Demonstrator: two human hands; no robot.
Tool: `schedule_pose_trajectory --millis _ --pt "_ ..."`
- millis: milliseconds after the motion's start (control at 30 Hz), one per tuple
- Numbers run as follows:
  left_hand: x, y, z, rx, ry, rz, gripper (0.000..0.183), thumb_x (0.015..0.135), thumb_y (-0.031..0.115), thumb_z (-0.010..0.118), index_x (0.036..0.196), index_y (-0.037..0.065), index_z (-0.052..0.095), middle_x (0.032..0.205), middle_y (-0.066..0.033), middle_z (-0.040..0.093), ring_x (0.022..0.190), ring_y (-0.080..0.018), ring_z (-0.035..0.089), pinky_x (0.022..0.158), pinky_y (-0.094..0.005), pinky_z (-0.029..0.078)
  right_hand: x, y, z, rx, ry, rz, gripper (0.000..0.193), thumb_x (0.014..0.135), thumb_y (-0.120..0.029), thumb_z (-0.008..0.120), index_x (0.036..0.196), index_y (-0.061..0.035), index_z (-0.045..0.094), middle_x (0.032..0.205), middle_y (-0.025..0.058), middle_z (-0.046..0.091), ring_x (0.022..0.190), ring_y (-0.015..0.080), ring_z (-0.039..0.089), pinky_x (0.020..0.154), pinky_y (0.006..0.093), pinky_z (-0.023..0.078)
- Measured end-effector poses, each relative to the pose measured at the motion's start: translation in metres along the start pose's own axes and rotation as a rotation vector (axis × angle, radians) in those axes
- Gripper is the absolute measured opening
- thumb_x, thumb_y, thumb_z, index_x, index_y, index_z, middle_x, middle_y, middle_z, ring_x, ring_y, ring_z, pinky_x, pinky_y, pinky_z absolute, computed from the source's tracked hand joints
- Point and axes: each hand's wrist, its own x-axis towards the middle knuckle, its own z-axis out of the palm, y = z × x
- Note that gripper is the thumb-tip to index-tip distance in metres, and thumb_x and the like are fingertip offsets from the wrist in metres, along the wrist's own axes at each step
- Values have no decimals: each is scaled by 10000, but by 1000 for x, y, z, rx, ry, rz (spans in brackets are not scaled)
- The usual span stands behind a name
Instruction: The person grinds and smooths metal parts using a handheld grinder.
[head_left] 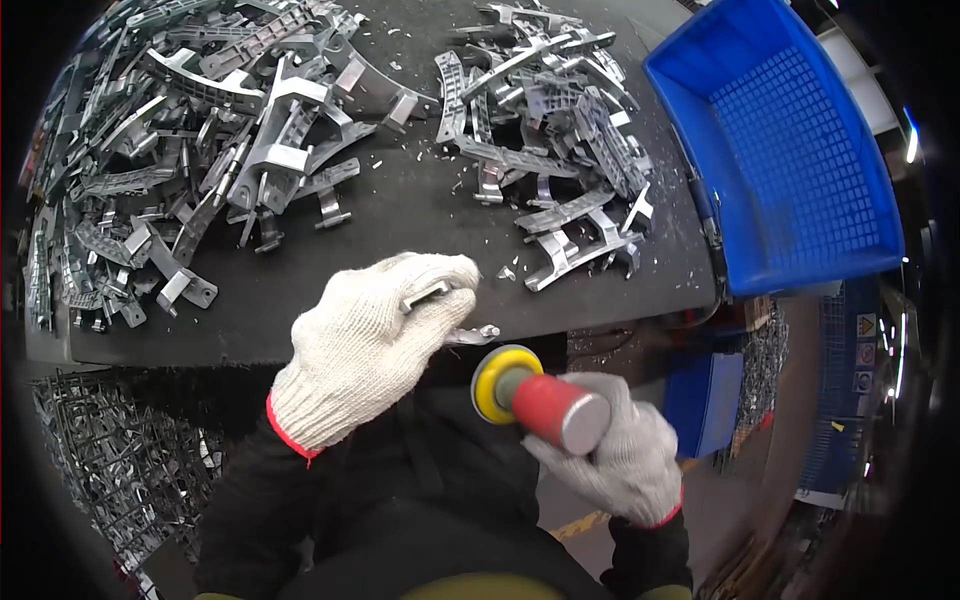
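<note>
My left hand (365, 335), in a white knitted glove with a red cuff, is closed around a small silver metal casting (474, 336). Most of the casting is hidden by the fingers; one end sticks out past them near the table's front edge. In my right hand (632, 455), also gloved, is a disc sander (548, 402) with a red body and a yellow round pad. The pad faces the casting's exposed end, just below and to the right of it. Whether the two touch I cannot tell.
A large heap of silver castings (270, 150) covers the dark table's (400, 200) left side, and a smaller heap (560, 120) lies right of centre. Metal chips dot the surface. At the right stands a blue crate (800, 170); lower down is another blue bin (705, 400). More castings (130, 450) fill a wire basket below left.
</note>
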Motion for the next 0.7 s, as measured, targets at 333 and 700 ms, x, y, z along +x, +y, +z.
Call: schedule_pose_trajectory --millis 333,700 --pt "-8 2 3 250 27 159 136 932 46 691 1060 13 722 1025 -138 749 871 -249 757 762 -305 585 41 -18 -7 -160 -225 1 596 801 -461 843 1150 -55 580 776 138 724 637 334 725 563 456 580" --pt "-8 7 11 367 9 239 128 914 84 712 1042 82 719 1036 -122 744 838 -295 750 742 -328 596 -5 -36 -56 -141 17 20 695 663 -243 960 1222 -73 582 1018 109 759 940 224 753 843 370 608"
